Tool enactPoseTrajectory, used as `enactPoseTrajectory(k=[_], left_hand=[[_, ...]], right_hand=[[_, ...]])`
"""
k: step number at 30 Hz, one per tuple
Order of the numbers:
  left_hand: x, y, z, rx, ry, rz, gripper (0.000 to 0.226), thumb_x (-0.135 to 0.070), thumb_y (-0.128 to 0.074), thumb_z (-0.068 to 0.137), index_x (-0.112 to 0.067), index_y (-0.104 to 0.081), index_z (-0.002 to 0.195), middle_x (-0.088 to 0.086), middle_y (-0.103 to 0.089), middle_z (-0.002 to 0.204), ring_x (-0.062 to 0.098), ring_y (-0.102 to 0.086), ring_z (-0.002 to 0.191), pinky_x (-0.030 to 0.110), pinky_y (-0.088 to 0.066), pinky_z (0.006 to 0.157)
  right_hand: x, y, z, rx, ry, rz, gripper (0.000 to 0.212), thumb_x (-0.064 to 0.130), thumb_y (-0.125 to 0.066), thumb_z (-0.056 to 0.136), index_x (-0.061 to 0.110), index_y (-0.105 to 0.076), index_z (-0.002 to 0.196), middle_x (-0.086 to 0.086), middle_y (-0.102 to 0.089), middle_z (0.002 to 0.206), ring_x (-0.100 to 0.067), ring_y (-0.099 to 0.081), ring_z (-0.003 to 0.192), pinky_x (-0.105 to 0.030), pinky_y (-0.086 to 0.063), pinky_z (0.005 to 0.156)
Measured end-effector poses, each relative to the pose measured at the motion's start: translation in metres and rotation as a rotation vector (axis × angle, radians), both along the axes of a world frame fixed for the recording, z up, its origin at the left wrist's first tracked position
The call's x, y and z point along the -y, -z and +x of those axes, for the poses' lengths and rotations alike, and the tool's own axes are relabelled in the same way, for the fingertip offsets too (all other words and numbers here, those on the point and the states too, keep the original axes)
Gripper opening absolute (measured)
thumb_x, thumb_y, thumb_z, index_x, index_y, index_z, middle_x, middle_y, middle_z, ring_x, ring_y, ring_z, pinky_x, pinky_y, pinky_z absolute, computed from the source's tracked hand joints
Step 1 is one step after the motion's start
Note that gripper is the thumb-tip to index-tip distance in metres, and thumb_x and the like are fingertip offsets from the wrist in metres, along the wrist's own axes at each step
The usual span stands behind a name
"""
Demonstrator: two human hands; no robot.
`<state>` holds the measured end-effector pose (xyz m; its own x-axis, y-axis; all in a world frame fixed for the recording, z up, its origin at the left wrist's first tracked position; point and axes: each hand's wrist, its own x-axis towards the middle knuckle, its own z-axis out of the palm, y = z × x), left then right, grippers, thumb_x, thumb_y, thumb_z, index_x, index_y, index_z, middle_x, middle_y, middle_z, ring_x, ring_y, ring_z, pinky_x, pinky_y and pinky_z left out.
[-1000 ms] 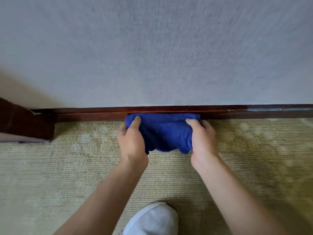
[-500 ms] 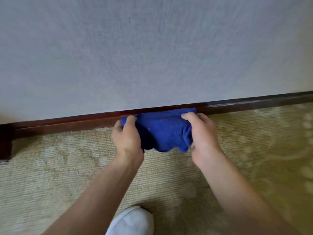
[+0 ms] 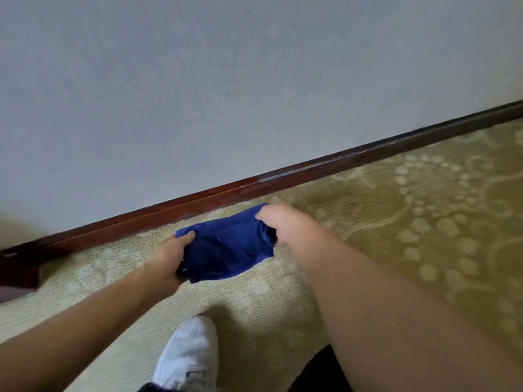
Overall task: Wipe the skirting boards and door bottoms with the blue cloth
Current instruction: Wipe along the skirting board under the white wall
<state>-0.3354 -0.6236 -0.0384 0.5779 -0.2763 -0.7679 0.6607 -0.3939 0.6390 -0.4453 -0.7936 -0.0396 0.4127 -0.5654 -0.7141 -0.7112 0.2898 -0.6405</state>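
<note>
The blue folded cloth [image 3: 229, 247] lies over the patterned beige carpet [image 3: 396, 210], just before the dark wooden skirting board [image 3: 283, 179], with a white shoe [image 3: 188, 355] nearer.

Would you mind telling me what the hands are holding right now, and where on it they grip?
Both grip the blue cloth: the left hand its left end, the right hand its right end.

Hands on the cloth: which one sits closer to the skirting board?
The right hand, gripping the blue cloth at its far corner near the skirting board. The left hand grips the nearer end.
</note>
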Motion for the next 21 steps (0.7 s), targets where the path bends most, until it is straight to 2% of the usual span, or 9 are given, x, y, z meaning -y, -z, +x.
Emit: enactPoseTrajectory(k=[3,5,8,10,12,14,17,19,21], left_hand=[[0.001,-0.005,0.003,0.057,-0.076,-0.036,0.032,-0.024,-0.055,0.100,-0.017,-0.059,0.131,0.010,-0.068,0.122,0.025,-0.067,0.088,0.034,-0.057,0.062],[0.015,0.003,0.004,0.082,-0.111,-0.059,0.032,-0.024,-0.056,0.099,-0.015,-0.061,0.129,0.011,-0.069,0.122,0.025,-0.067,0.091,0.034,-0.054,0.070],[0.040,0.039,-0.004,0.079,-0.142,-0.048,0.029,-0.023,-0.058,0.098,-0.011,-0.063,0.124,0.011,-0.071,0.110,0.024,-0.068,0.083,0.034,-0.052,0.066],[0.058,0.062,-0.008,0.106,-0.150,-0.024,0.023,-0.022,-0.058,0.098,-0.011,-0.062,0.118,0.008,-0.068,0.102,0.021,-0.064,0.079,0.033,-0.050,0.070],[0.071,0.078,-0.001,0.124,-0.243,0.005,0.024,-0.027,-0.061,0.094,-0.016,-0.061,0.115,0.008,-0.068,0.109,0.022,-0.064,0.083,0.034,-0.050,0.072],[0.066,0.091,0.014,0.129,-0.393,0.091,0.030,-0.035,-0.060,0.093,-0.019,-0.058,0.118,0.004,-0.064,0.117,0.022,-0.062,0.083,0.030,-0.049,0.061],[0.065,0.087,0.031,0.138,-0.534,0.143,0.045,-0.044,-0.054,0.094,-0.019,-0.054,0.132,-0.001,-0.062,0.095,0.018,-0.060,0.056,0.020,-0.042,0.036],[0.083,0.087,0.026,0.088,-0.462,0.099,0.042,-0.046,-0.055,0.089,-0.018,-0.060,0.119,0.001,-0.061,0.081,0.018,-0.057,0.039,0.017,-0.038,0.034],[0.113,0.074,0.009,0.066,-0.417,-0.018,0.048,-0.044,-0.059,0.083,-0.010,-0.061,0.117,0.006,-0.070,0.087,0.025,-0.067,0.054,0.022,-0.046,0.043]], right_hand=[[0.005,-0.002,0.005,0.100,0.057,0.045,0.019,0.015,-0.047,0.096,0.010,-0.048,0.077,-0.011,-0.051,0.077,-0.023,-0.053,0.084,-0.033,-0.041,0.077],[0.010,0.005,0.000,0.186,0.118,0.098,0.014,0.014,-0.054,0.093,0.012,-0.049,0.080,-0.008,-0.051,0.076,-0.024,-0.054,0.079,-0.034,-0.045,0.076],[0.024,0.030,-0.009,0.237,0.273,0.114,0.004,0.012,-0.059,0.092,0.010,-0.057,0.094,-0.008,-0.056,0.076,-0.026,-0.057,0.082,-0.035,-0.045,0.073],[0.039,0.050,-0.012,0.239,0.341,0.088,0.006,0.013,-0.059,0.092,0.008,-0.059,0.096,-0.008,-0.058,0.076,-0.025,-0.058,0.080,-0.032,-0.045,0.072],[0.050,0.066,0.006,0.265,0.322,0.103,0.007,0.014,-0.060,0.090,0.007,-0.061,0.089,-0.007,-0.060,0.075,-0.025,-0.060,0.076,-0.031,-0.045,0.071],[0.043,0.075,0.029,0.250,0.266,0.193,0.009,0.012,-0.061,0.089,0.008,-0.060,0.081,-0.006,-0.057,0.070,-0.022,-0.058,0.069,-0.030,-0.043,0.070],[0.029,0.068,0.047,0.255,0.317,0.407,0.019,0.011,-0.059,0.091,0.002,-0.060,0.107,-0.010,-0.061,0.086,-0.025,-0.060,0.081,-0.029,-0.046,0.064],[0.047,0.054,0.037,0.277,0.464,0.416,0.014,0.010,-0.059,0.090,0.001,-0.060,0.101,-0.011,-0.058,0.078,-0.025,-0.057,0.069,-0.022,-0.044,0.047],[0.079,0.049,0.025,0.203,0.619,0.278,0.008,0.010,-0.059,0.086,0.002,-0.060,0.087,-0.007,-0.053,0.064,-0.022,-0.051,0.053,-0.017,-0.038,0.040]])
